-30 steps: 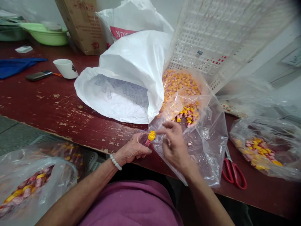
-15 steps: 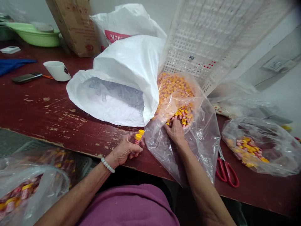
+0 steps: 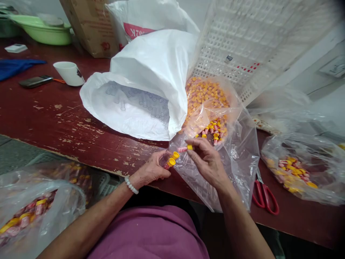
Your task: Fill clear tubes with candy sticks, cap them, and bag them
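My left hand [image 3: 152, 169], a beaded bracelet at its wrist, is closed around a few small clear tubes [image 3: 164, 157]. Two yellow caps [image 3: 171, 162] show at their right ends, with red and white below one. Between thumb and fingertips my right hand [image 3: 208, 163] pinches a small yellow-capped, red-and-white piece [image 3: 184, 148], its capped end in the fingers and its body pointing left, just above the tubes. Behind that hand, a clear plastic bag [image 3: 234, 158] holds many similar yellow-capped pieces [image 3: 206, 95]. Clear empty tubes [image 3: 151, 104] lie inside the white sack [image 3: 121, 127].
Red-handled scissors [image 3: 265, 198] lie right of the bag, near another clear bag [image 3: 320, 183] of pieces. A white crate [image 3: 242, 43] leans behind. A white cup [image 3: 67, 73] and a phone [image 3: 36, 81] stand left. Filled bags [image 3: 61, 212] sit below the table's edge.
My right hand has come out of the bag of pieces and moved back toward my left hand, now with one yellow-capped piece. The left hand has turned its tubes toward the right.
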Tool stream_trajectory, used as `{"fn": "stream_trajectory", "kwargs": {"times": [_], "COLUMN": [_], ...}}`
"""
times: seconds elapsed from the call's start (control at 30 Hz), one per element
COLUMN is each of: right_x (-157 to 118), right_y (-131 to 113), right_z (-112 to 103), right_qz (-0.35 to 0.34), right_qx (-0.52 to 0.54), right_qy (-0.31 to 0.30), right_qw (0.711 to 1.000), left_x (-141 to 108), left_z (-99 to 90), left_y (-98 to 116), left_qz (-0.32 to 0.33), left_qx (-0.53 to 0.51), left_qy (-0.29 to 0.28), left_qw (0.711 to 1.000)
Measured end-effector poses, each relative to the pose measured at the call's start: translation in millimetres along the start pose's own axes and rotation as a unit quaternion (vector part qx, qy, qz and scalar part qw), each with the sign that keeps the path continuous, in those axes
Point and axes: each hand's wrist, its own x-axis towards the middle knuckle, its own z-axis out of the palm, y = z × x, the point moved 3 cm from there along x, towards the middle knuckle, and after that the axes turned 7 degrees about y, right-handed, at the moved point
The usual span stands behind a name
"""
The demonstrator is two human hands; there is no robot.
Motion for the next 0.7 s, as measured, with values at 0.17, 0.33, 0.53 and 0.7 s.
{"fn": "stream_trajectory", "kwargs": {"times": [0.17, 0.33, 0.53, 0.7], "right_x": [-3.0, -0.2, -7.7, 9.0], "right_y": [-31.9, -23.1, -21.3, -13.8], "right_z": [10.2, 13.7, 19.1, 4.6], "right_qz": [-0.047, -0.069, -0.066, 0.01], "right_qx": [0.002, 0.008, 0.0, 0.023], "right_qy": [-0.054, -0.042, -0.047, 0.101], "right_qw": [0.997, 0.997, 0.997, 0.995], "left_x": [-2.1, -4.4, -1.9, -1.5], "left_z": [3.4, 4.3, 7.6, 8.8], "left_y": [-1.6, 2.2, 3.7, 1.5], "left_qz": [0.029, 0.034, 0.043, 0.049], "left_qx": [0.017, 0.03, 0.037, 0.034], "left_qy": [-0.03, -0.045, -0.056, -0.052], "left_qw": [0.999, 0.998, 0.997, 0.997]}}
